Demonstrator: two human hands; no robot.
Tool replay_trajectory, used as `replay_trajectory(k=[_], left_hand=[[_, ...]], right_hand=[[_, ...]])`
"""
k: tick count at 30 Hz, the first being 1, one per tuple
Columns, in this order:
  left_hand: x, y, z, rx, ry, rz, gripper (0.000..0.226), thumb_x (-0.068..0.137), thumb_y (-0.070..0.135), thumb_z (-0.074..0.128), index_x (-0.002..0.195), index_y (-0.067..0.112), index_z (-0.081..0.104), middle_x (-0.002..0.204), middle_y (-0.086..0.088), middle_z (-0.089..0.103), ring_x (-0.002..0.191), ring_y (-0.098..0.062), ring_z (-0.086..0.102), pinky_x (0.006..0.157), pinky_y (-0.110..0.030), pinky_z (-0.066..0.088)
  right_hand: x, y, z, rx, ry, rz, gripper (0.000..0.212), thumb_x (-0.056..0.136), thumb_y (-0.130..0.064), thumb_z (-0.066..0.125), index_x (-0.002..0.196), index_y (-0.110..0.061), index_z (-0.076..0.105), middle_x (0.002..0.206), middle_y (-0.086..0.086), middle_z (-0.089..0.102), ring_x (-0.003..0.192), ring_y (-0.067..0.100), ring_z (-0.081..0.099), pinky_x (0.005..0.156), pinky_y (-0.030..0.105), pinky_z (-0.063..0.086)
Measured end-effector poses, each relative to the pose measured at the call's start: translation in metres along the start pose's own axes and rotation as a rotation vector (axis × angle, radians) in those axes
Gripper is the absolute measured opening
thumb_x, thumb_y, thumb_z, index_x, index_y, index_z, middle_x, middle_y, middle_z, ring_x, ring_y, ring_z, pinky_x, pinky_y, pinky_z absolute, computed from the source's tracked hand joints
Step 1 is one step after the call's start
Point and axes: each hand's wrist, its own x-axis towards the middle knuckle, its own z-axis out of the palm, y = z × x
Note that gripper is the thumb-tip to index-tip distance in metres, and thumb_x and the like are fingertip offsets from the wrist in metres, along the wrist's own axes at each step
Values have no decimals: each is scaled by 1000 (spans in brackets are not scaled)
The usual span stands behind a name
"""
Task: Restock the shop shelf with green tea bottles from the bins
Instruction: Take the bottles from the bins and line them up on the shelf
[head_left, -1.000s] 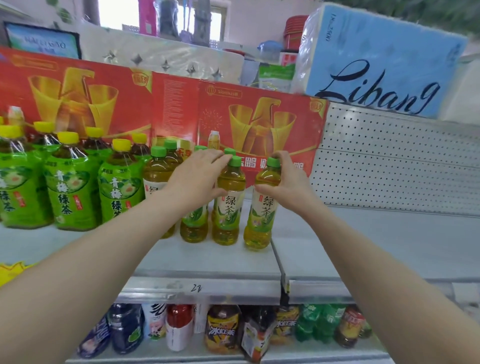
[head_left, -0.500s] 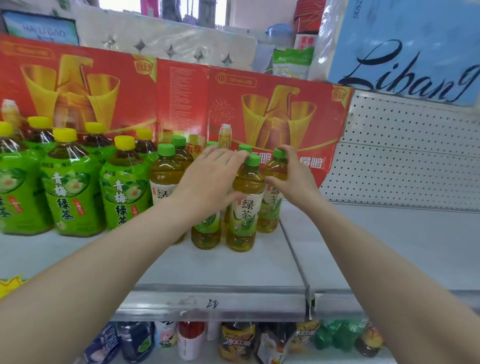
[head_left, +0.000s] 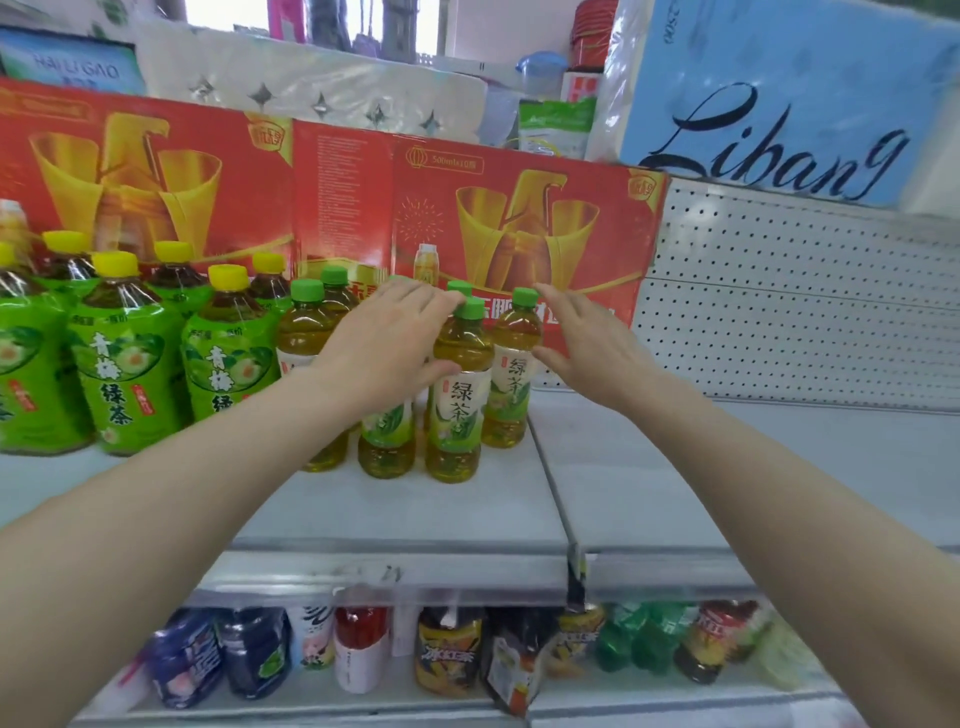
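Several green tea bottles with green caps stand in a cluster on the grey shelf (head_left: 363, 514): a front one (head_left: 457, 400), the rightmost one (head_left: 511, 374) and a left one (head_left: 304, 332). My left hand (head_left: 384, 348) lies with fingers stretched over the top of another bottle (head_left: 387, 441), its thumb against the front bottle. My right hand (head_left: 587, 343) is open just right of the rightmost bottle, fingers apart, gripping nothing.
Larger yellow-capped green bottles (head_left: 124, 358) fill the shelf's left side. Red cartons (head_left: 519, 218) stand behind the bottles. A perforated back panel (head_left: 779, 322) rises to the right. Assorted drinks (head_left: 447, 654) line the lower shelf.
My right hand slid the rightmost bottle back beside the others and let go of it. My left hand's fingers straightened over the cluster.
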Motion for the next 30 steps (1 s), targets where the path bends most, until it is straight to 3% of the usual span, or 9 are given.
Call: replay_trajectory(k=[7, 12, 16, 21, 24, 26, 30], left_hand=[[-30, 72, -26, 0, 23, -13, 69, 89, 52, 54, 143, 11, 41, 140, -10, 52, 133, -27, 42, 115, -39, 28], [-88, 147, -8, -153, 69, -81, 53, 91, 38, 61, 133, 7, 52, 130, -15, 57, 125, -34, 47, 106, -43, 35], [-151, 204, 42, -294, 48, -137, 43, 90, 33, 61, 125, 8, 57, 121, -15, 60, 115, -36, 52, 96, -43, 40], [-247, 274, 130, -406, -226, -263, 44, 87, 29, 67, 126, 10, 58, 121, -12, 60, 113, -35, 53, 96, -39, 37], [-310, 316, 172, -525, -457, -373, 50, 85, 28, 68, 131, 12, 56, 128, -11, 58, 118, -34, 51, 99, -39, 38], [-348, 343, 198, -562, -580, -388, 52, 81, 26, 73, 129, 14, 58, 128, -10, 59, 117, -34, 53, 97, -42, 45], [-401, 384, 244, -632, -729, -381, 54, 74, 22, 79, 126, 17, 62, 126, -6, 59, 113, -32, 58, 80, -41, 57]], right_hand=[[-89, 33, -32, -102, 34, -148, 67, 100, -43, 50, 154, -12, 26, 152, 11, 37, 139, 30, 36, 109, 41, 35], [-191, 58, -14, -57, 27, -209, 58, 101, -40, 49, 149, -10, 37, 144, 13, 45, 129, 34, 43, 102, 45, 40], [-277, 78, 41, 56, 14, -267, 43, 98, -25, 56, 135, -5, 53, 128, 18, 58, 113, 38, 55, 90, 46, 48], [-379, 97, 133, 236, -111, -179, 38, 95, -19, 58, 130, -3, 57, 123, 18, 60, 107, 38, 58, 89, 43, 49], [-440, 99, 193, 307, -343, -57, 43, 92, -20, 60, 131, -4, 56, 124, 19, 59, 108, 40, 58, 86, 43, 50], [-476, 101, 230, 324, -519, 48, 49, 91, -18, 64, 137, -6, 53, 130, 19, 57, 116, 40, 55, 93, 43, 47], [-524, 100, 292, 345, -723, 145, 57, 86, -9, 68, 139, -7, 50, 130, 19, 56, 115, 41, 55, 93, 42, 47]])
